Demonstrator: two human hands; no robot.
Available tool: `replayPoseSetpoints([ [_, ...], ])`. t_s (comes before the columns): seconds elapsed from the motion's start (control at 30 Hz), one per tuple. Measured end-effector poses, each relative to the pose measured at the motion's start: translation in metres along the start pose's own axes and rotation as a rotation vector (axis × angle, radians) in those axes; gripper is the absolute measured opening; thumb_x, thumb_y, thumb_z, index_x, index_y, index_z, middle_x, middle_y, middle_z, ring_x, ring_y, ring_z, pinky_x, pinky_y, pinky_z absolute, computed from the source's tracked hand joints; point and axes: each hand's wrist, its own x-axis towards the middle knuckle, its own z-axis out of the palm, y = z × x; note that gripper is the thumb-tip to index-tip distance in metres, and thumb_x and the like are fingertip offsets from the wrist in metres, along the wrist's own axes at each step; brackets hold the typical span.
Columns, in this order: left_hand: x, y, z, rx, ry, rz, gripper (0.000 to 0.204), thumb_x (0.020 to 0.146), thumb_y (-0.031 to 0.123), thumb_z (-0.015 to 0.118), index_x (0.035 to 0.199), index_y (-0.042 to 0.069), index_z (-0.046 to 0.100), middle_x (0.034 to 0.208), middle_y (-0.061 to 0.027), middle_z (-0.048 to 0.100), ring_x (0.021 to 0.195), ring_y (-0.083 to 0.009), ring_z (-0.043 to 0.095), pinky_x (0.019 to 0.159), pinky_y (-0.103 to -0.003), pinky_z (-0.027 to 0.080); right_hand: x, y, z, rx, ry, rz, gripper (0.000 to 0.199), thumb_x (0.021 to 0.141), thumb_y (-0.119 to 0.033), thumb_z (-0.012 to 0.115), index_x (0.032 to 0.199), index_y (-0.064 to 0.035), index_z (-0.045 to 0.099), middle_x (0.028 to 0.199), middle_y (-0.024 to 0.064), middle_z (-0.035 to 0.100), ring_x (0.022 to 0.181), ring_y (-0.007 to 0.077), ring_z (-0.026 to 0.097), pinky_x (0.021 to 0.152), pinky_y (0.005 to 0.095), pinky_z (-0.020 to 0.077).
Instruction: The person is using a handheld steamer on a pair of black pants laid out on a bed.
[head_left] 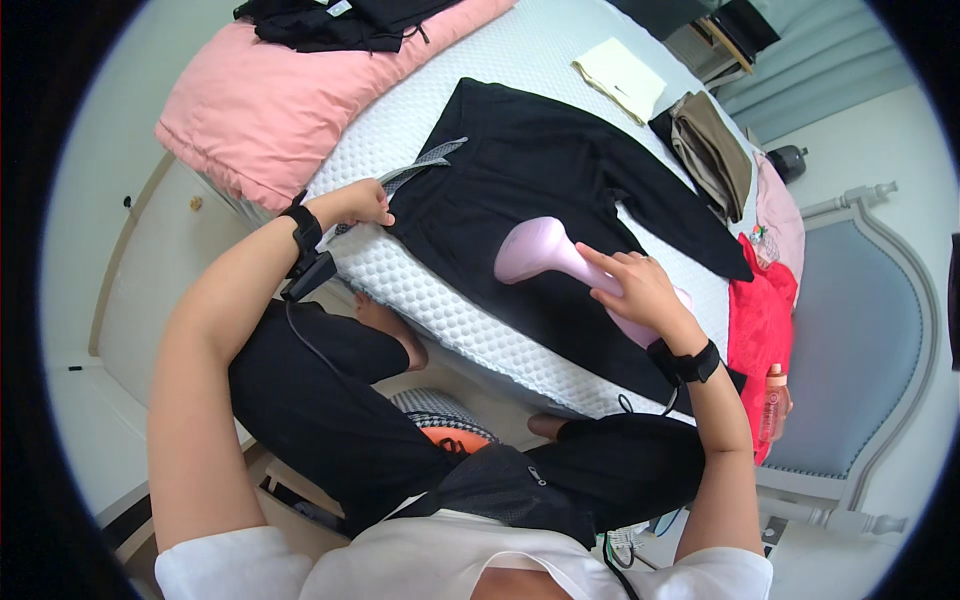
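Black trousers (540, 150) lie spread across the bed, their legs stretching to the right. At the waist end a strip of grey lining (425, 163) shows. My left hand (368, 203) is closed on the near corner of the waistband, fingers pinched together. A lilac handheld garment steamer (532, 252) is in my right hand (640, 285), its rounded head pointing left over the upper part of the near leg. My fingers wrap its handle, with the index finger laid along the neck. Whether the head touches the cloth, I cannot tell.
The white quilted bed (470, 315) carries a pink quilt (260, 110), black clothing (340, 25), a folded cream cloth (620, 78), folded brown clothing (712, 150) and red fabric (755, 320). A bottle (773, 405) stands by the blue padded headboard (850, 330). A patterned cushion (435, 410) sits below.
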Motion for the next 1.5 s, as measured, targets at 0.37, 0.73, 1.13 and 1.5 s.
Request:
replayPoseSetpoints([
  [0.37, 0.000, 0.005, 0.011, 0.033, 0.019, 0.002, 0.021, 0.075, 0.021, 0.067, 0.070, 0.005, 0.054, 0.056, -0.0041, 0.055, 0.045, -0.0144, 0.049, 0.040, -0.030, 0.040, 0.062, -0.019, -0.005, 0.107, 0.137, -0.090, 0.063, 0.074, -0.022, 0.065, 0.133, -0.0220, 0.042, 0.077, 0.0134, 0.058, 0.074, 0.0322, 0.057, 0.068, 0.0406, 0.0448],
  [0.73, -0.007, 0.009, 0.010, 0.055, 0.009, -0.037, 0.022, 0.079, 0.015, 0.063, 0.064, 0.002, 0.054, 0.057, -0.0058, 0.058, 0.045, -0.0142, 0.052, 0.041, -0.030, 0.039, 0.076, -0.002, -0.011, 0.187, 0.080, 0.016, 0.063, 0.075, -0.024, 0.064, 0.133, -0.0222, 0.040, 0.105, 0.0170, 0.061, 0.094, 0.0342, 0.057, 0.082, 0.0396, 0.0452],
  [1.13, -0.009, 0.017, 0.011, 0.117, 0.027, -0.026, 0.022, 0.080, 0.013, 0.061, 0.063, 0.000, 0.056, 0.055, -0.0067, 0.058, 0.044, -0.0150, 0.052, 0.041, -0.030, 0.040, 0.024, 0.032, -0.006, 0.080, -0.029, 0.058, 0.066, 0.074, -0.027, 0.064, 0.135, -0.0247, 0.037, 0.091, 0.0172, 0.063, 0.083, 0.0343, 0.060, 0.074, 0.0420, 0.0465],
  [1.5, -0.007, 0.031, 0.012, 0.085, 0.070, -0.016, 0.017, 0.070, 0.011, 0.062, 0.060, 0.002, 0.054, 0.054, -0.0076, 0.057, 0.043, -0.0154, 0.052, 0.040, -0.029, 0.040, 0.041, 0.025, -0.008, 0.086, -0.025, 0.037, 0.065, 0.074, -0.025, 0.064, 0.134, -0.0236, 0.039, 0.093, 0.0177, 0.062, 0.086, 0.0346, 0.059, 0.077, 0.0410, 0.0452],
])
